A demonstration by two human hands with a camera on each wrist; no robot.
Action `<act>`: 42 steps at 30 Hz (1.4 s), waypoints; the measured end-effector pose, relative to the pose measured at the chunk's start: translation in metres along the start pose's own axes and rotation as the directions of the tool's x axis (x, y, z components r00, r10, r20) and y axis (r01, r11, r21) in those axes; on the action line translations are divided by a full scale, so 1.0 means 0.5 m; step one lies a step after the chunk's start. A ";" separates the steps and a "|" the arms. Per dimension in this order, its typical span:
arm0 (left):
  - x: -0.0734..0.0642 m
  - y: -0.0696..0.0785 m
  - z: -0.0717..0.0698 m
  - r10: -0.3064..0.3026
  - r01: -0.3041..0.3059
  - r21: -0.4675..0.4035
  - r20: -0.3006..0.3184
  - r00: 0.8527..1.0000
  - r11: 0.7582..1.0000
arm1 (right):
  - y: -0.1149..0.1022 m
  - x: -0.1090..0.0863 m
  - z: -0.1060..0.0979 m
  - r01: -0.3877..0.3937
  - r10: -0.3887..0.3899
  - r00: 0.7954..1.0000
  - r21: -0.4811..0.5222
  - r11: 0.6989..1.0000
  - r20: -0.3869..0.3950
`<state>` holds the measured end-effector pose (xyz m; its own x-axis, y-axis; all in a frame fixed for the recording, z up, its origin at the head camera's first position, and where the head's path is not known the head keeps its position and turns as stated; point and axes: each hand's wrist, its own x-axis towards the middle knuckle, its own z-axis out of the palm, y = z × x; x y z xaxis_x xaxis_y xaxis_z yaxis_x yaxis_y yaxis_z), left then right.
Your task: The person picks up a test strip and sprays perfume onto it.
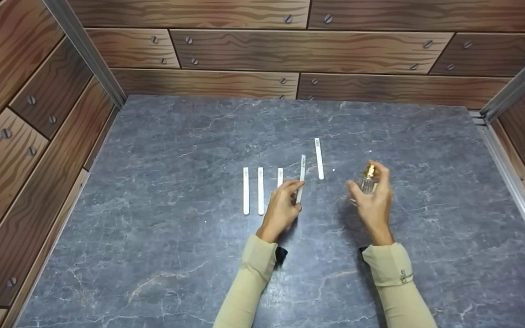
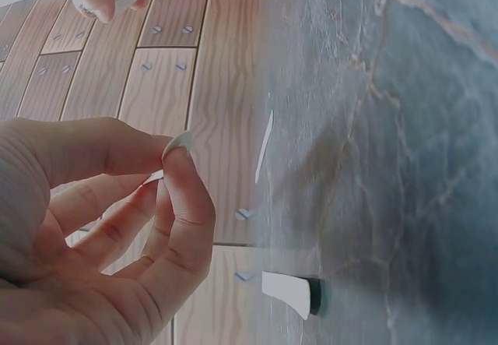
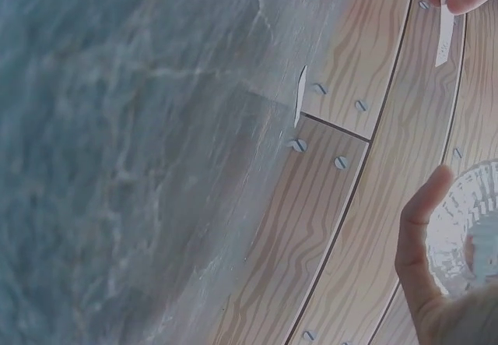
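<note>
Your left hand (image 1: 282, 207) pinches a white strip (image 1: 302, 166) left of the glass bottle (image 1: 367, 186), lettered end clear, likely for legibility | your right hand (image 1: 375, 206) curls round the bottle, forefinger at its gold top (image 1: 371, 170), seemingly for control | four spaced strips (image 1: 246, 191) lie left of it, perhaps kept distinct | marbled tabletop (image 1: 162, 246) beneath it, plank-patterned walls (image 1: 312, 52) beyond
</note>
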<state>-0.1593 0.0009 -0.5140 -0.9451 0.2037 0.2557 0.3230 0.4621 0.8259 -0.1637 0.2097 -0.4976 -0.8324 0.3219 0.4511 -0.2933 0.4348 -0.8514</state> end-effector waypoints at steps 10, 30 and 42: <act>0.005 0.000 0.004 0.004 -0.004 -0.001 -0.005 1.000 1.000 | -0.002 -0.001 -0.008 0.006 -0.009 0.999 0.084 0.996 0.034; 0.011 -0.003 0.002 0.007 -0.007 -0.025 -0.012 1.000 1.000 | -0.054 -0.008 -0.016 0.004 -0.007 0.999 0.079 0.997 0.045; 0.025 -0.008 -0.004 -0.037 0.039 -0.050 0.035 0.999 0.998 | -0.001 0.000 -0.019 -0.057 0.050 0.997 0.143 0.988 0.053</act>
<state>-0.1728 -0.0002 -0.5130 -0.9540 0.2168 0.2070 0.2832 0.4257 0.8594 -0.1591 0.2172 -0.4946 -0.8697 0.2982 0.3933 -0.3096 0.2910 -0.9053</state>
